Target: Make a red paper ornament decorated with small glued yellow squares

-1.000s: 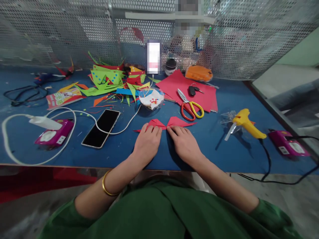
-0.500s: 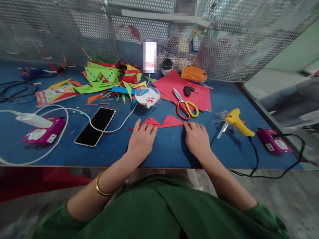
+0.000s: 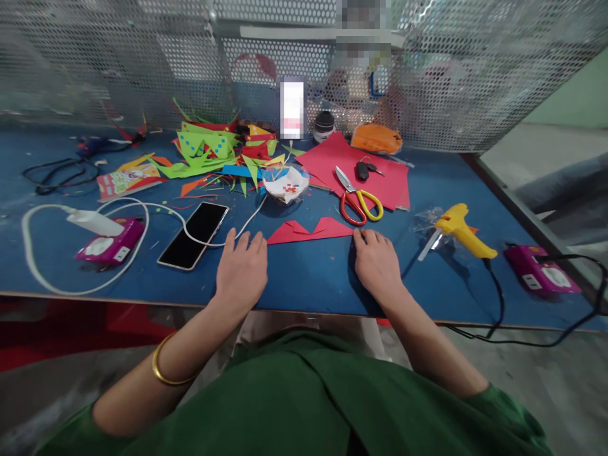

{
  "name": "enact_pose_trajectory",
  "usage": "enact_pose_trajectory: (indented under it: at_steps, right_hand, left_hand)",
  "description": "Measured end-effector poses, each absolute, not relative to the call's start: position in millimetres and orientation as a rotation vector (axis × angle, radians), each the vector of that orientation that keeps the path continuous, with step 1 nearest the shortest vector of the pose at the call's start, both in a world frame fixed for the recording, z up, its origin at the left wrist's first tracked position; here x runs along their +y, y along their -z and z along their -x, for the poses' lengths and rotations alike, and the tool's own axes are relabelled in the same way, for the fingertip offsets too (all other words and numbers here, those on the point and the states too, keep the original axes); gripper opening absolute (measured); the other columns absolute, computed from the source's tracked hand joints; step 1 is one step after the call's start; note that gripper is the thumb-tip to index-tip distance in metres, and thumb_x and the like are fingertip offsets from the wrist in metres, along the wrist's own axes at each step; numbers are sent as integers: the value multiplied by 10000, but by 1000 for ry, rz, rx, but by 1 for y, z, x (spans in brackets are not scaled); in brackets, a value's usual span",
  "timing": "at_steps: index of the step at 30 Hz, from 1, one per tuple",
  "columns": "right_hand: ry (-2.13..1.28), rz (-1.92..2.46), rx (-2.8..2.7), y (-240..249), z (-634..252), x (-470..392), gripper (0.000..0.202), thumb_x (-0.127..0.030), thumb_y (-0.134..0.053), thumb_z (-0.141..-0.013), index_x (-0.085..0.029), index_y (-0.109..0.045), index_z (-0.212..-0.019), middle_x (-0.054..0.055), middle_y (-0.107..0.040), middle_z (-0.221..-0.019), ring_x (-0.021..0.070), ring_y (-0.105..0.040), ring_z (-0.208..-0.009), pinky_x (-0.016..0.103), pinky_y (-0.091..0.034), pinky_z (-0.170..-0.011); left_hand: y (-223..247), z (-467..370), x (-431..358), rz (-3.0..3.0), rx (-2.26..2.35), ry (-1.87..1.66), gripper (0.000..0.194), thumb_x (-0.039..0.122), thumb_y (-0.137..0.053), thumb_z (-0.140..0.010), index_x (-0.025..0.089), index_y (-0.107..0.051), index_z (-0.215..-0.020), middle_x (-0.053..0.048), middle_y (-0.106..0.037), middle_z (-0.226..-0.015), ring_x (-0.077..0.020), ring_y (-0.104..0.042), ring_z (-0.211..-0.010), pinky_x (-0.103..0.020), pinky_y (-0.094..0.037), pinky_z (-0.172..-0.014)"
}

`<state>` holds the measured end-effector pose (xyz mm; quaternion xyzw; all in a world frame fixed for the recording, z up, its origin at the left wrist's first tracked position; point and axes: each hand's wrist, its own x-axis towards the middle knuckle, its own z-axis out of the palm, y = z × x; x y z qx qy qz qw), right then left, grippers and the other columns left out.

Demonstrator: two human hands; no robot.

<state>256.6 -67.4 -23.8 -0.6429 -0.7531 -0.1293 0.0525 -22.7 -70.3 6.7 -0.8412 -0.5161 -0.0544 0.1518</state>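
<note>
A folded strip of red paper (image 3: 311,231) with two raised peaks lies flat on the blue table. My left hand (image 3: 242,269) rests palm down beside its left end, fingers stretched and slightly apart, holding nothing. At the other end, my right hand (image 3: 377,263) has its fingers bent and close together, with the fingertips on the paper's right tip; the thumb is mostly hidden. Just behind that tip lie scissors (image 3: 360,201) with one red and one yellow handle, their blades pointing away from me.
Red sheets (image 3: 323,155) lie behind, with keys (image 3: 363,171) on top. A bowl (image 3: 286,187) holds small bits. Green paper cutouts (image 3: 204,145) are piled back left. A phone (image 3: 194,234) and white cable lie left; a yellow glue gun (image 3: 458,228) is right. Mesh (image 3: 451,95) stands behind.
My left hand has slid left, off the red paper's left end, leaving that end uncovered. My right hand stays at the right tip. The view has shifted slightly.
</note>
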Motion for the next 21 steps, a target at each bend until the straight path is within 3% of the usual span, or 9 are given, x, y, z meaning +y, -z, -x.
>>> enact_pose_trajectory:
  at_steps: [3,6,10,14,21]
  right_hand:
    - [391,1948,-2285,24,-256,-68,449,-98,-360,-947,-51,-610,-1317,220,-660,-1164,312,-570,-1070,431,-446,-880]
    - [388,1947,-2282,24,-256,-68,443,-98,-369,-945,-44,-610,-1314,223,-660,-1165,314,-570,-1068,428,-446,-878]
    - [387,1953,-2280,25,-255,-68,439,-101,-374,-951,-30,-602,-1320,218,-661,-1166,309,-571,-1079,416,-447,-891]
    - [388,1961,-2276,25,-255,-67,436,-104,-370,-953,-47,-602,-1318,214,-658,-1169,306,-567,-1084,414,-448,-885]
    - [373,1972,-2270,23,-254,-68,441,-102,-362,-947,-39,-602,-1312,221,-655,-1154,312,-566,-1065,408,-471,-832]
  left_hand:
    - [-7,-6,-71,2482,-1474,249,469,82,-395,-954,16,-583,-1379,-214,-581,-1451,-345,-558,-1334,-518,-389,-1145]
    - [-5,-37,-69,2707,-1342,206,473,269,-414,-1029,75,-539,-1442,-176,-530,-1510,-301,-491,-1408,-463,-377,-1166]
    - [-2,-51,-66,2802,-1365,63,631,471,-409,-1035,35,-465,-1488,-176,-459,-1560,-305,-421,-1456,-466,-328,-1199]
    - [-4,-45,-64,2823,-1355,22,633,485,-375,-1044,54,-446,-1501,-154,-436,-1580,-295,-412,-1463,-482,-314,-1199]
    - [-9,-48,-62,2804,-1363,57,617,456,-403,-1042,55,-421,-1511,-170,-537,-1506,-303,-498,-1396,-506,-296,-1191]
